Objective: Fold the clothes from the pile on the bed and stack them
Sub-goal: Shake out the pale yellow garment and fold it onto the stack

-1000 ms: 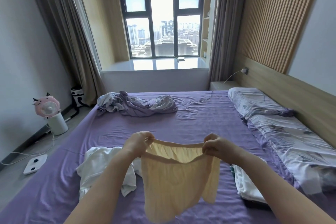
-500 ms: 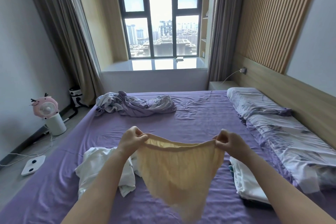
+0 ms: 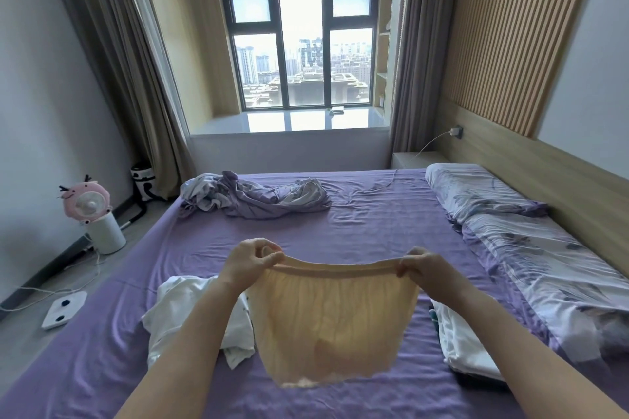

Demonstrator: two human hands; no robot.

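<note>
- Left hand (image 3: 250,260): fingers curled, pinching the left end of the waistband of the pale yellow shorts (image 3: 332,320).
- Right hand (image 3: 420,267): fingers curled, pinching the right end of the same waistband, which was stretched taut between the two hands.
- Shorts: held in the air above the near middle of the bed (image 3: 374,228), hem hanging free.
- Unfolded white clothes (image 3: 190,313): heaped on the bed toward its near left edge, partly behind the shorts.
- Folded stack (image 3: 466,340): white item on top, lying toward the near right of the bed.
- Crumpled purple bedding (image 3: 258,199): at the far left corner.
- Patterned pillow (image 3: 476,190): along the right edge.
</note>
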